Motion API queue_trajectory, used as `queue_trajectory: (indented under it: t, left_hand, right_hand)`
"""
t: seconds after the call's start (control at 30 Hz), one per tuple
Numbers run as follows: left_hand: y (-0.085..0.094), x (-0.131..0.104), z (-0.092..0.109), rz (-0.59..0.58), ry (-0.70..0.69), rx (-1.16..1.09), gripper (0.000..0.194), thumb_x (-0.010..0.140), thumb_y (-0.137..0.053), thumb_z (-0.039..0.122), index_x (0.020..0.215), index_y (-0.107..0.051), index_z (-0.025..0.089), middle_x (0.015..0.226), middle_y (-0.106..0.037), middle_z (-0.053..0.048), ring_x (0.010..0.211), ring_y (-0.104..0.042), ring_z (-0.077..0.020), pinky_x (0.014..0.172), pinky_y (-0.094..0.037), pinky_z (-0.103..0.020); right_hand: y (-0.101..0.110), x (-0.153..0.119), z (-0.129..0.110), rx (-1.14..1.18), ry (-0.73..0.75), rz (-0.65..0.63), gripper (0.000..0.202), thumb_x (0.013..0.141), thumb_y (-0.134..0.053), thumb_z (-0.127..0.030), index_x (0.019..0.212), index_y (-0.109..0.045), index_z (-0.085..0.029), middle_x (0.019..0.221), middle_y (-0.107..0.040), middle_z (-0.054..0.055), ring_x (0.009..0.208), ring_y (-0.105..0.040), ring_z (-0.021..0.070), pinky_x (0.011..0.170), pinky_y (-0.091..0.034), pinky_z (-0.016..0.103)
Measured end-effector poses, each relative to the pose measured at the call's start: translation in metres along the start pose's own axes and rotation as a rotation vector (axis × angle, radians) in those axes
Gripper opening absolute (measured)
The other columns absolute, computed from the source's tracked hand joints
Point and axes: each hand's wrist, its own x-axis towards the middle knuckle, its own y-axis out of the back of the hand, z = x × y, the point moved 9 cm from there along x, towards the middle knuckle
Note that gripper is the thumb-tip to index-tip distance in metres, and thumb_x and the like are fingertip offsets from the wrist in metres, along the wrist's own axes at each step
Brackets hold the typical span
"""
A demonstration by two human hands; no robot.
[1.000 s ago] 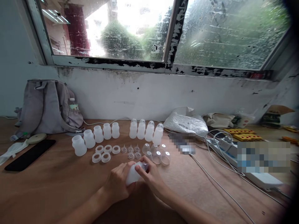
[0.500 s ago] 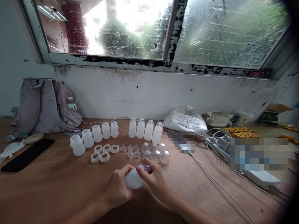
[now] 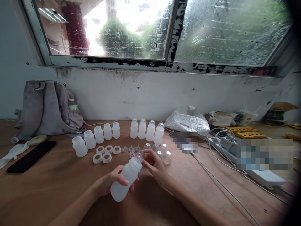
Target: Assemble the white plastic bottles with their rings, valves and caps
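My left hand [image 3: 119, 179] is closed around a frosted white baby bottle [image 3: 123, 183], tilted with its top up and to the right. A clear nipple [image 3: 139, 156] shows at the bottle's collar. My right hand [image 3: 154, 161] pinches at this nipple with thumb and fingertips, which partly cover it. Just beyond the hands lie several loose clear nipples [image 3: 131, 148]. White collar rings [image 3: 106, 157] lie to their left. Clear dome caps [image 3: 166, 158] stand to the right, some hidden behind my right hand.
Several open bottles [image 3: 80, 146] stand in a slanting row at the left; several capped bottles [image 3: 150, 131] stand behind the caps. A black phone-like slab [image 3: 31, 156] and a grey backpack [image 3: 50, 106] are at far left. Cables and a white power strip [image 3: 265, 179] occupy the right.
The bottle has swung more upright and down to the left in my left hand, showing more of its body. My right hand has moved up slightly to the bottle's tip.
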Motion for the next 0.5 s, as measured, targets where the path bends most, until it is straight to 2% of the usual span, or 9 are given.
queue_trajectory:
  t: [0.1, 0.2, 0.33, 0.5]
  left_hand:
    - [-0.002, 0.001, 0.001, -0.008, 0.001, 0.035, 0.037, 0.057, -0.059, 0.023, 0.092, -0.06, 0.011, 0.067, -0.062, -0.006, 0.052, -0.056, -0.014, 0.046, -0.042, -0.022]
    - [-0.002, 0.004, -0.002, 0.025, 0.005, 0.055, 0.037, 0.067, -0.059, 0.03, 0.099, -0.056, 0.013, 0.069, -0.062, -0.005, 0.051, -0.056, -0.0129, 0.047, -0.042, -0.022]
    - [-0.001, 0.007, -0.004, 0.047, -0.019, 0.085, 0.037, 0.076, -0.052, 0.042, 0.101, -0.052, 0.016, 0.069, -0.062, -0.003, 0.051, -0.056, -0.0126, 0.046, -0.043, -0.022]
    - [0.0, 0.01, -0.01, 0.036, 0.013, 0.078, 0.046, 0.076, -0.047, 0.054, 0.102, -0.049, 0.015, 0.072, -0.061, -0.007, 0.048, -0.057, -0.0131, 0.043, -0.044, -0.022]
  right_hand:
    - [0.006, 0.001, 0.01, 0.024, -0.036, 0.05, 0.026, 0.08, -0.05, -0.044, 0.088, -0.051, -0.02, 0.055, -0.038, -0.006, 0.046, -0.035, 0.0078, 0.042, -0.028, 0.02]
    - [0.004, -0.002, 0.005, 0.118, -0.018, 0.036, 0.027, 0.083, -0.043, -0.045, 0.082, -0.049, -0.019, 0.052, -0.037, -0.006, 0.042, -0.032, 0.0066, 0.039, -0.026, 0.02]
    - [0.002, -0.004, 0.002, 0.167, -0.052, 0.05, 0.026, 0.08, -0.05, -0.045, 0.075, -0.046, -0.019, 0.051, -0.039, -0.007, 0.038, -0.033, 0.0055, 0.036, -0.025, 0.019]
    - [0.001, -0.001, 0.009, 0.23, -0.127, 0.05, 0.028, 0.074, -0.058, -0.042, 0.067, -0.048, -0.017, 0.044, -0.038, -0.008, 0.037, -0.034, 0.0056, 0.035, -0.028, 0.019]
